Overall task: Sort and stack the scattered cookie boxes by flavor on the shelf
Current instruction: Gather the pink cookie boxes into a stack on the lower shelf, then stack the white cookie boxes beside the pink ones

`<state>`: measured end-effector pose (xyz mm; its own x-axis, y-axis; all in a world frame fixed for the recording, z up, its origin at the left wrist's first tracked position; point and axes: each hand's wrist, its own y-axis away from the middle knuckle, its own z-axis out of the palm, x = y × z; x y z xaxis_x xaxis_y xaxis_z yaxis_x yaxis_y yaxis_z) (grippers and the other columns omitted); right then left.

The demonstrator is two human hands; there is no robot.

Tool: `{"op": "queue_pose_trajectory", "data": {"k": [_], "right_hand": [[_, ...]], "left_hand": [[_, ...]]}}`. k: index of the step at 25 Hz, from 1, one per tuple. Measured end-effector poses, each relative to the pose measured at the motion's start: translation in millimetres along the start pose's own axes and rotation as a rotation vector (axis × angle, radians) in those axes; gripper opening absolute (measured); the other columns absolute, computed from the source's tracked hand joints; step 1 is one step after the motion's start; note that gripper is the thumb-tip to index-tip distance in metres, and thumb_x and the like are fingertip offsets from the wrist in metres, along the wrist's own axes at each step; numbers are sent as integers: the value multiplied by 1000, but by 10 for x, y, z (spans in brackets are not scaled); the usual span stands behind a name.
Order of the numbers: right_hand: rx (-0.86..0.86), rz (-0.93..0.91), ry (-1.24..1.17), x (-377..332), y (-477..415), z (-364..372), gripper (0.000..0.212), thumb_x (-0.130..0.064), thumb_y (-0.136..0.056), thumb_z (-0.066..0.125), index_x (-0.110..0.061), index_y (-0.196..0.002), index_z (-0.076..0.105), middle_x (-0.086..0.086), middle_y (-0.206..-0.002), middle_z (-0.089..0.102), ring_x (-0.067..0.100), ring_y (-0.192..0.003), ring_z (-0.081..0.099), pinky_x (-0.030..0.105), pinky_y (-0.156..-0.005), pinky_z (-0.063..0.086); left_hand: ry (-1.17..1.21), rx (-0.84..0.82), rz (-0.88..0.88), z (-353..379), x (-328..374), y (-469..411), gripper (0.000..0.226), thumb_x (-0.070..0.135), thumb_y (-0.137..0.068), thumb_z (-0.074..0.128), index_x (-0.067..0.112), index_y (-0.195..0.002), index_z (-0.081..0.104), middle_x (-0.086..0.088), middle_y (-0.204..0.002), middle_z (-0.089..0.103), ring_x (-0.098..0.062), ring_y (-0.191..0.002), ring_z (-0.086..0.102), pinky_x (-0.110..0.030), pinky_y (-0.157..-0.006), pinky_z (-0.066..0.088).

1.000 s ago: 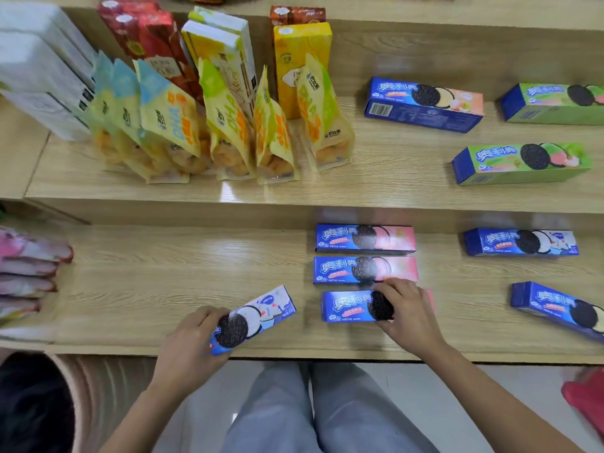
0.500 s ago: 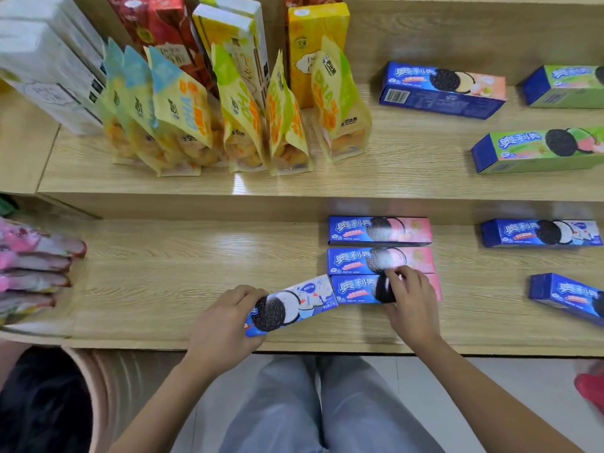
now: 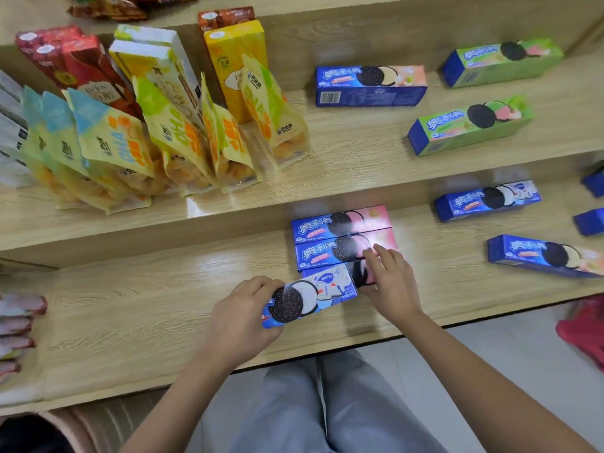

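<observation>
Here, in the head view, the left hand (image 3: 240,317) sits low in the centre of the frame, fingers curled around the near end of a white box (image 3: 310,297), which is tilted and lifted off the lower shelf (image 3: 137,308). Its far end overlaps the nearest of three pink boxes. Those pink boxes lie side by side, touching, in the middle of the frame: the far one (image 3: 341,223), the middle one (image 3: 340,251), and the near one (image 3: 362,276), mostly hidden. The right hand (image 3: 390,282) lies flat on the near pink box with fingers loosely spread, fingertips reaching onto the middle one; it presses rather than grips, as far as I can tell.

At right on the lower shelf lie another white box (image 3: 487,201) and a peach box (image 3: 545,256), well apart, with two blue box ends cut off by the frame edge. On the upper shelf (image 3: 359,158), a second peach box (image 3: 371,85) lies at top centre, and two green boxes (image 3: 501,60) (image 3: 470,125) at upper right. Standing snack bags (image 3: 163,142) and tall boxes fill the upper left.
</observation>
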<state>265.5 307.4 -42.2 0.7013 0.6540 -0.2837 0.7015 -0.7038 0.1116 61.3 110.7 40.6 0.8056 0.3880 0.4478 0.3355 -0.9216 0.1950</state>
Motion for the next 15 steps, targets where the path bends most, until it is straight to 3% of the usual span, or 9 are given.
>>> {"op": "queue_pose_trajectory", "data": {"k": [7, 13, 15], "right_hand": [[138, 152, -205, 733, 639, -564, 40, -12, -72, 73, -7, -109, 59, 13, -107, 67, 35, -97, 60, 42, -82, 50], [149, 341, -395, 1913, 1231, -1123, 34, -13, -78, 69, -13, -110, 61, 3, -105, 63, 19, -96, 57, 20, -79, 41], [141, 359, -430, 2279, 1320, -1304, 34, -12, -77, 69, -14, -109, 61, 1, -103, 61, 14, -90, 56, 22, -78, 40]], "left_hand": [[-72, -20, 144, 157, 668, -341, 65, 36, -54, 73, 29, -116, 55, 7, -115, 62, -20, -103, 59, -31, -65, 46], [-56, 16, 169, 614, 1761, -634, 62, 32, -53, 74, 27, -112, 58, 6, -111, 64, -22, -99, 61, -31, -62, 45], [-31, 18, 149, 801, 2102, -714, 59, 34, -53, 70, 30, -111, 57, 8, -108, 64, -21, -96, 61, -33, -63, 49]]}}
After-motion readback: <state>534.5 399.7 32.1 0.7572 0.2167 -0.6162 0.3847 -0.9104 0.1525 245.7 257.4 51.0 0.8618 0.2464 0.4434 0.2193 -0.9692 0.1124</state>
